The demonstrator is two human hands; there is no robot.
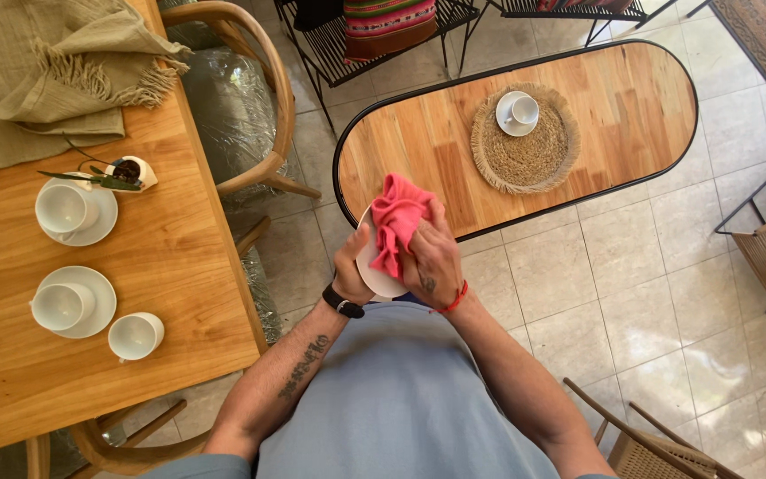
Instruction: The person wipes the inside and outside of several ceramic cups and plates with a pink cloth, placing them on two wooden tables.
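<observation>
My left hand [350,263] grips the edge of a small white saucer [381,282], held in front of my chest above the tiled floor. My right hand [433,262] presses a pink cloth [395,220] against the saucer's face, covering most of it. A black watch sits on my left wrist and a red band on my right wrist. Both hands are just off the near edge of the oval wooden table [436,142].
On the oval table a white cup on a saucer [519,112] rests on a round woven mat [525,142]. The wooden table [161,257] at left holds two cups on saucers [73,211] [71,303], a loose cup [136,336], a small plant pot and a beige cloth [46,71]. Chairs stand around.
</observation>
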